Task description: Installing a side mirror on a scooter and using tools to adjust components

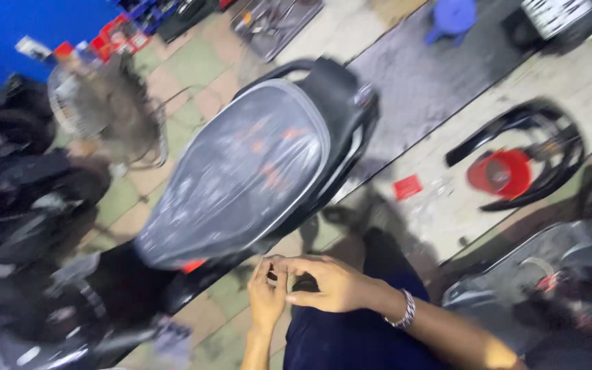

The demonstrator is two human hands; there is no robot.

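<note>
Pinched together over your lap, your left hand (pixel 266 294) and right hand (pixel 330 282) work something too small to identify, just below the scooter seat (pixel 238 171).

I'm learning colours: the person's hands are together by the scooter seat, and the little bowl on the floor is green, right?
Not quite. The head view shows the bowl is red, not green. The left hand and right hand do meet beside the scooter seat.
</note>
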